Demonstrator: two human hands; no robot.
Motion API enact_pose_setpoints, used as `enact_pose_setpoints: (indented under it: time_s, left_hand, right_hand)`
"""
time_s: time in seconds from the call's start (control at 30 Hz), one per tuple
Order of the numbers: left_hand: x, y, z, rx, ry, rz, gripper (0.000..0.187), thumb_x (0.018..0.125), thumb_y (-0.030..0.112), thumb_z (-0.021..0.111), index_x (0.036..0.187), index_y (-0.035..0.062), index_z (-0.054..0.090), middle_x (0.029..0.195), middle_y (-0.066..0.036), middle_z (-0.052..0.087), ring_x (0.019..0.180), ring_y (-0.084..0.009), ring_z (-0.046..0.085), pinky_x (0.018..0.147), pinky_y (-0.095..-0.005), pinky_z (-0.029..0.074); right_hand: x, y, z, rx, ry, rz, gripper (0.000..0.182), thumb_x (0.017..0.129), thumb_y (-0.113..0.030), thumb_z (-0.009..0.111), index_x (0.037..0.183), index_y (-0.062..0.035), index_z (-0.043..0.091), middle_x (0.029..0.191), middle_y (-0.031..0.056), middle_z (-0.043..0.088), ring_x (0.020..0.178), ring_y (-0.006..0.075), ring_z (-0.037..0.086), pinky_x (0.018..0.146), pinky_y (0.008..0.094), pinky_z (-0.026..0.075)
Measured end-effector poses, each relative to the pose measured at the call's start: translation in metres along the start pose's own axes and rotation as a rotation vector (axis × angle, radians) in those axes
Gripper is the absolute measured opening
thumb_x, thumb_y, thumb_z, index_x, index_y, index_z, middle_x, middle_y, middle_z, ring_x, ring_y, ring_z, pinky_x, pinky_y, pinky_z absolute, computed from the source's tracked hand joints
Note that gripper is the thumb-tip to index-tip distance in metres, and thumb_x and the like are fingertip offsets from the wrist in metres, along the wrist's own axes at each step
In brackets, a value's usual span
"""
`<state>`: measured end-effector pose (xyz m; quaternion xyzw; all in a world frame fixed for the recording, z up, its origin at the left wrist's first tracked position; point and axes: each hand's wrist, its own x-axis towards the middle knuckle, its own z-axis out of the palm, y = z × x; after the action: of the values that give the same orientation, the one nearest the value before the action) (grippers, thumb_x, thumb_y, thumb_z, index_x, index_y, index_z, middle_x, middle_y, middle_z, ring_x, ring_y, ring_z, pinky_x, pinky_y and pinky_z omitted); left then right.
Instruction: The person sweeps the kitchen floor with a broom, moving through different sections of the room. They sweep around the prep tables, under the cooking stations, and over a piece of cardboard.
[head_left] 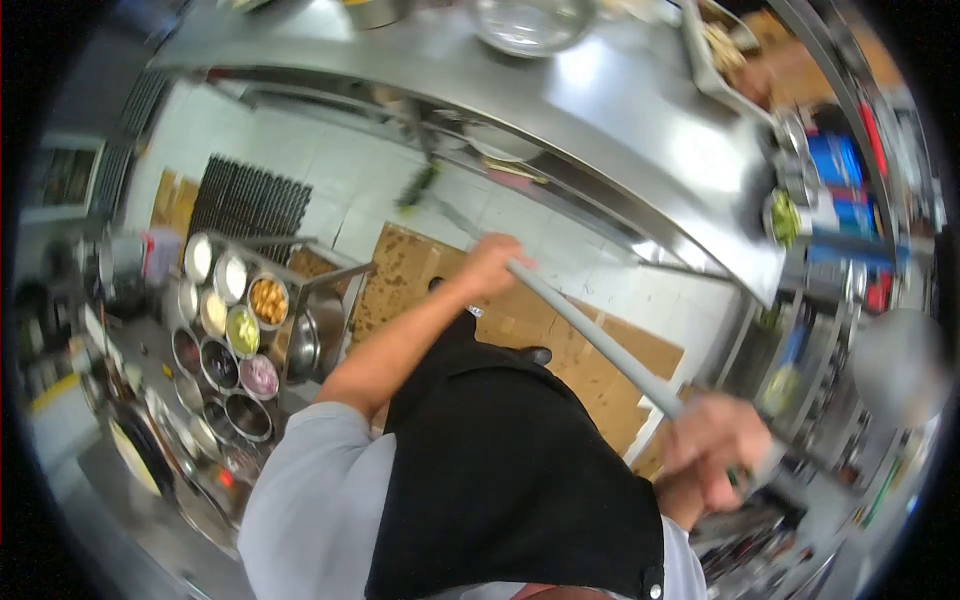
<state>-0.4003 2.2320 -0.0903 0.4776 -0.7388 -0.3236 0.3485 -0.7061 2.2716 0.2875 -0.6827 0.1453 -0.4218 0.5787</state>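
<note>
A long grey-handled broom [600,340] runs slantwise across the space in front of me. Its dark bristled head [418,186] is low near the white tiled floor, beneath the edge of the steel counter; blur hides whether it touches the tiles. My left hand [492,266] is wrapped round the lower part of the handle. Near the top end of the handle, my right hand [718,448] is closed on it, smeared by motion. Flattened cardboard [400,270] with dark stains lies on the floor under my feet.
Ahead stretches a steel counter [640,130] bearing a clear bowl [530,22] and a tray [708,75]. Several round containers of ingredients [243,330] stand in a rack at left, near a black slatted mat [250,207]. Steel shelving [800,350] is at right.
</note>
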Motion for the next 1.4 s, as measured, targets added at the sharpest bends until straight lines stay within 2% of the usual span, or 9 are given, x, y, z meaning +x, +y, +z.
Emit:
enact_pose_setpoints:
  time_s: [0.03,0.07,0.2,0.43,0.57,0.73,0.87,1.17,1.4]
  left_hand:
    - [-0.005,-0.015,-0.001,0.092,0.030,-0.063,0.016,0.084,0.018,0.081,0.099,0.0164,0.084,0.094,-0.017,0.069,0.099,-0.0394,0.066,0.091,-0.0510,0.054]
    - [-0.007,-0.035,0.000,0.176,-0.082,-0.203,0.012,0.087,0.022,0.081,0.095,0.0134,0.082,0.095,-0.018,0.069,0.100,-0.0395,0.066,0.093,-0.0520,0.054]
    - [-0.043,-0.077,0.088,0.316,-0.414,-0.269,0.030,0.096,0.036,0.078,0.085,0.0078,0.074,0.096,-0.020,0.068,0.101,-0.0407,0.066,0.093,-0.0515,0.054]
    - [-0.011,0.123,0.329,-0.030,-0.555,-0.074,0.034,0.094,0.036,0.077,0.081,0.0056,0.071,0.091,-0.019,0.069,0.095,-0.0435,0.065,0.086,-0.0540,0.052]
    - [-0.001,0.218,0.423,-0.126,-0.525,-0.018,0.031,0.093,0.034,0.077,0.080,0.0068,0.070,0.091,-0.018,0.070,0.094,-0.0422,0.065,0.086,-0.0526,0.052]
    - [-0.012,0.323,0.404,-0.146,-0.679,0.152,0.032,0.095,0.037,0.076,0.083,0.0075,0.071,0.092,-0.015,0.068,0.095,-0.0403,0.065,0.087,-0.0519,0.052]
    - [-0.019,0.317,0.430,-0.022,-0.951,0.083,0.026,0.094,0.035,0.077,0.085,0.0097,0.074,0.092,-0.014,0.072,0.093,-0.0400,0.068,0.082,-0.0533,0.054]
    - [0.035,0.329,0.565,-0.149,-0.670,0.140,0.030,0.100,0.030,0.069,0.085,0.0046,0.074,0.093,-0.021,0.070,0.096,-0.0426,0.068,0.082,-0.0553,0.055]
    - [0.034,0.348,0.469,-0.149,-0.695,0.281,0.042,0.098,0.037,0.073,0.075,0.0030,0.065,0.083,-0.021,0.064,0.086,-0.0436,0.064,0.076,-0.0545,0.051]
  right_hand:
    - [-0.005,0.009,0.021,-0.317,0.318,0.213,0.042,0.100,-0.032,0.071,0.074,-0.0008,0.061,0.077,0.0146,0.071,0.073,0.0324,0.071,0.065,0.0414,0.059]
    - [-0.028,0.039,0.027,-0.170,0.594,0.402,0.037,0.100,-0.021,0.068,0.073,0.0025,0.058,0.076,0.0147,0.069,0.076,0.0319,0.069,0.071,0.0412,0.058]
    - [-0.116,0.074,0.011,-0.062,0.520,0.339,0.031,0.097,-0.008,0.066,0.070,0.0042,0.054,0.075,0.0157,0.064,0.075,0.0307,0.065,0.072,0.0402,0.053]
    - [-0.242,-0.077,-0.038,-0.335,0.766,0.368,0.043,0.089,-0.022,0.073,0.060,0.0016,0.050,0.058,0.0105,0.053,0.057,0.0286,0.057,0.057,0.0421,0.048]
    - [-0.303,-0.142,-0.058,-0.504,0.665,0.282,0.047,0.091,-0.027,0.074,0.059,-0.0015,0.051,0.056,0.0088,0.053,0.053,0.0269,0.059,0.049,0.0360,0.048]
    - [-0.387,-0.232,-0.114,-0.282,0.356,-0.056,0.039,0.096,-0.031,0.072,0.069,-0.0061,0.060,0.055,0.0065,0.057,0.050,0.0227,0.062,0.043,0.0294,0.049]
    - [-0.421,-0.214,-0.130,-0.382,0.795,0.042,0.043,0.099,-0.034,0.076,0.071,-0.0077,0.057,0.055,0.0058,0.059,0.047,0.0214,0.058,0.042,0.0309,0.047]
    - [-0.407,-0.182,-0.116,-0.624,0.872,0.150,0.070,0.096,-0.047,0.078,0.055,-0.0075,0.039,0.048,0.0015,0.042,0.041,0.0218,0.047,0.041,0.0318,0.037]
    - [-0.406,-0.245,-0.125,-0.481,0.548,-0.050,0.058,0.101,-0.039,0.074,0.058,-0.0090,0.047,0.050,0.0028,0.052,0.043,0.0208,0.055,0.038,0.0258,0.038]
